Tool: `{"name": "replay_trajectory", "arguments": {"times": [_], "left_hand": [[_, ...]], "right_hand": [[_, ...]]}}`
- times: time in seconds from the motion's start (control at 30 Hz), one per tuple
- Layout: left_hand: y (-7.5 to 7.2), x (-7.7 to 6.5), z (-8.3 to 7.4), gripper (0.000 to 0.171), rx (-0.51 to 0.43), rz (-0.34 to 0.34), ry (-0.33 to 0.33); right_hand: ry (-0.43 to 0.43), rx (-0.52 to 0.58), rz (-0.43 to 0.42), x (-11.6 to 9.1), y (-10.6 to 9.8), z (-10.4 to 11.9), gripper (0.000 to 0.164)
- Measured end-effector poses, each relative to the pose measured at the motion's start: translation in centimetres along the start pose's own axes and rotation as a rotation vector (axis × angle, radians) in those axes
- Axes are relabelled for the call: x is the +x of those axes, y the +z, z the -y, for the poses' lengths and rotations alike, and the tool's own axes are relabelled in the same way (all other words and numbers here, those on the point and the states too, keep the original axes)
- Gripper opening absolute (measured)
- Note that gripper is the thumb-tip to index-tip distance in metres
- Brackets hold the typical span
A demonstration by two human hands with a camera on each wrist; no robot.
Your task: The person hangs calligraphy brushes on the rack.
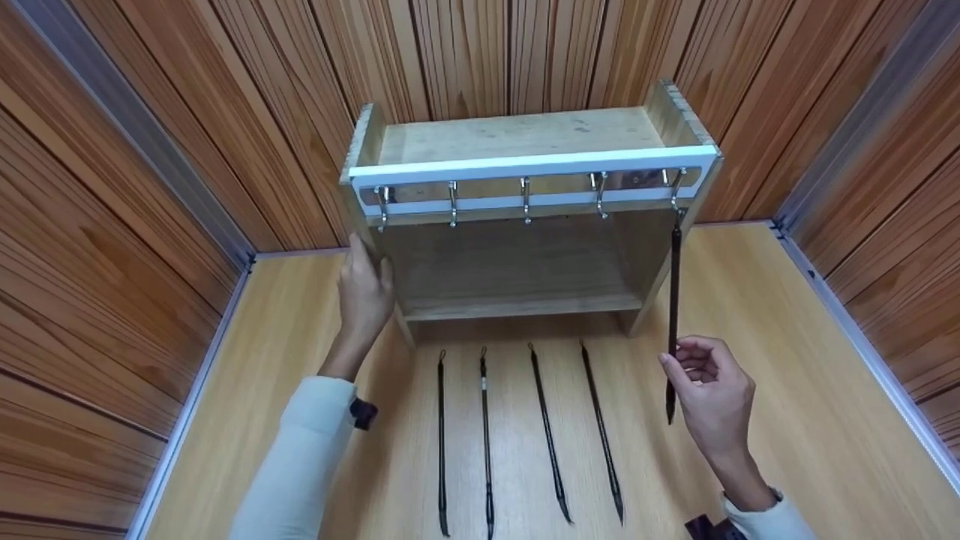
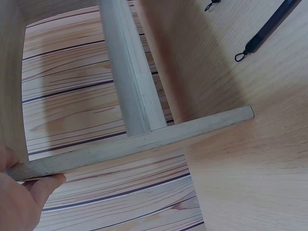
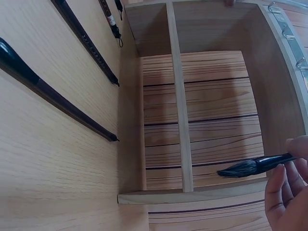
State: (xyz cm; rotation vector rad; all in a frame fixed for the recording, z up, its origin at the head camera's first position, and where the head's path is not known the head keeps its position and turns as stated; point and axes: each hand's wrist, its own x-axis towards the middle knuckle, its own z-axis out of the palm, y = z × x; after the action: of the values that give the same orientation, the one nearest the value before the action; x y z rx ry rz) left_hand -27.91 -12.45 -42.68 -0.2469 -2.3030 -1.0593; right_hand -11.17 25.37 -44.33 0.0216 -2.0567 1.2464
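A calligraphy brush [image 1: 674, 300] stands nearly upright in my right hand [image 1: 716, 397], pinched between thumb and fingers near its lower end. Its top reaches the lower tip of the rightmost metal hook [image 1: 676, 193]. Dark bristles [image 3: 237, 169] point downward past the fingers. My left hand [image 1: 364, 292] grips the left side panel of a wooden shelf [image 1: 525, 306]; in the left wrist view the thumb [image 2: 48, 186] and fingers lie on either side of the panel's edge. A white rail [image 1: 532, 163] with several hooks runs across the shelf's front.
Several more brushes, among them one with a white band [image 1: 484, 383], lie in a row on the wooden table [image 1: 750, 300] before the shelf, loops toward it. Wood-patterned walls [image 1: 465, 60] stand behind and at both sides, with metal strips along the table's edges.
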Motion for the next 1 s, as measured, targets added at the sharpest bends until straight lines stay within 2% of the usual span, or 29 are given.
{"name": "replay_trajectory", "arguments": {"times": [0.37,0.67,0.93,1.0], "left_hand": [[0.0,0.0,0.1,0.043,-0.012,-0.008,0.017],[-0.1,0.2,0.0,0.042,-0.006,-0.019,0.036],[0.0,0.0,0.0,0.045,0.000,-0.001,-0.009],[0.0,0.0,0.1,0.046,0.002,-0.005,0.000]], "right_hand": [[0.009,0.012,0.005,0.2,-0.1,0.4,0.025],[0.036,-0.007,0.000,0.4,0.0,-0.3,0.027],[0.018,-0.020,-0.004,0.1,0.0,-1.2,0.029],[-0.002,-0.017,-0.002,0.1,0.0,-1.1,0.029]]}}
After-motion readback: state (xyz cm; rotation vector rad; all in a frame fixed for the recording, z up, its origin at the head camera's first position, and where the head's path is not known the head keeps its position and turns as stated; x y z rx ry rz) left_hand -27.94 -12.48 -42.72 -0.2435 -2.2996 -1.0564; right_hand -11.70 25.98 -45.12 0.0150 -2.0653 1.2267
